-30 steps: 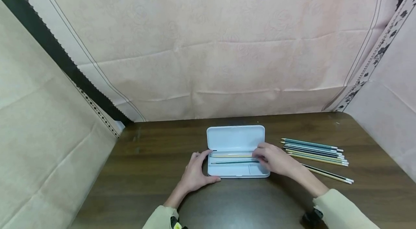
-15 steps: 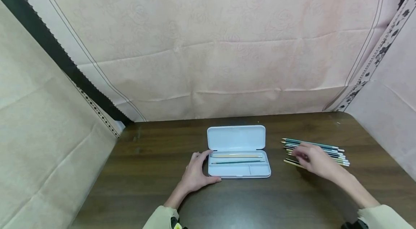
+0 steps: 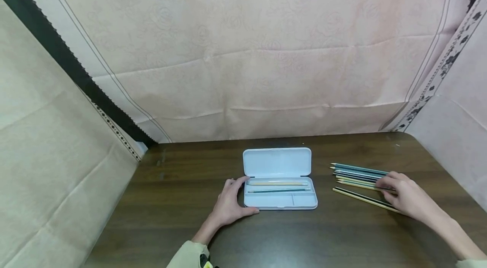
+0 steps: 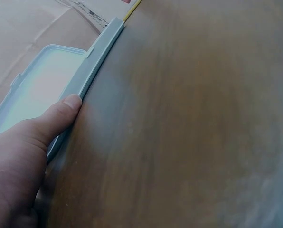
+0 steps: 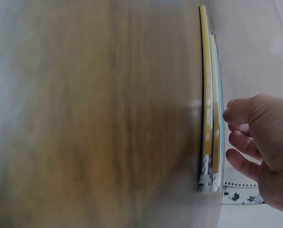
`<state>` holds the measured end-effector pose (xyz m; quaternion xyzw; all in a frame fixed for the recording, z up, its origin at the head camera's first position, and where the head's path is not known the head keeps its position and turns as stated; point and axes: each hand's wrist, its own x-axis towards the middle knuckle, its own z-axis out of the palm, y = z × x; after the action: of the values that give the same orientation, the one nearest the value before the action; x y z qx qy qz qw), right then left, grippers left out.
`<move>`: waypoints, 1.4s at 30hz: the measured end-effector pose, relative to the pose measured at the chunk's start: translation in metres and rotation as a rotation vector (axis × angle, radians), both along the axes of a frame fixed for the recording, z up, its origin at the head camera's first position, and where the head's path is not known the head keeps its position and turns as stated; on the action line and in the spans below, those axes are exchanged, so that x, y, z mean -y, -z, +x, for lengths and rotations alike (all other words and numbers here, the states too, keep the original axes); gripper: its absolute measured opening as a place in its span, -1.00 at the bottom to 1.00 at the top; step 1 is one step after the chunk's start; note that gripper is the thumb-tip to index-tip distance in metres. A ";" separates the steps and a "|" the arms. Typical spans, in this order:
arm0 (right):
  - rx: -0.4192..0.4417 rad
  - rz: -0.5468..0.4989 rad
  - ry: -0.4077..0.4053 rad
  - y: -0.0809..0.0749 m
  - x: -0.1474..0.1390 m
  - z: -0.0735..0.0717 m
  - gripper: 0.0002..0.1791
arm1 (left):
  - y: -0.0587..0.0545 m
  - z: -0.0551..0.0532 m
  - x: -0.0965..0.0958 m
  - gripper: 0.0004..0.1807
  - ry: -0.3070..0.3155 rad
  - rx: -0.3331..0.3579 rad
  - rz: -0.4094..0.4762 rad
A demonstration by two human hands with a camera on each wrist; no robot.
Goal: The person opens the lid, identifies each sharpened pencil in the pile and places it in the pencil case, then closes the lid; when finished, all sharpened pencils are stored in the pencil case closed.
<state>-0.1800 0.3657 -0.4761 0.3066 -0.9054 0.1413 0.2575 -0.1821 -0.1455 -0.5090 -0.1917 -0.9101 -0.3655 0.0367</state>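
A light blue pencil case lies on the table with its lid raised behind it. Inside the upper compartment are a yellowish pencil and a green pencil. My left hand holds the case's left end, thumb along the front edge and index finger at the back corner. To the right, my right hand hovers at the eraser ends of several pencils, hiding those ends. In the right wrist view its fingers are loosely bent, with nothing visible between them.
Black-and-yellow pencils lie slightly apart, in front of the main group. The brown wooden table ends at a pale cloth backdrop, with cloth on both sides too.
My right hand has moved from the pencil case rightward over the pencils to their eraser ends. The left hand stays at the case, and both pencils in the case lie uncovered.
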 end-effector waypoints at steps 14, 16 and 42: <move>-0.051 -0.012 0.007 0.014 -0.021 0.002 -0.52 | -0.003 0.001 0.000 0.04 0.009 0.008 0.002; -0.059 -0.019 0.000 0.014 -0.022 0.002 -0.51 | -0.003 0.001 -0.001 0.04 0.008 0.004 0.005; 0.000 0.010 0.097 0.015 -0.023 0.009 -0.51 | 0.000 0.001 0.001 0.03 0.002 0.014 0.009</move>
<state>-0.1708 0.3885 -0.4911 0.2638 -0.9198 0.1242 0.2625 -0.1812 -0.1460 -0.5093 -0.1900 -0.9086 -0.3708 0.0306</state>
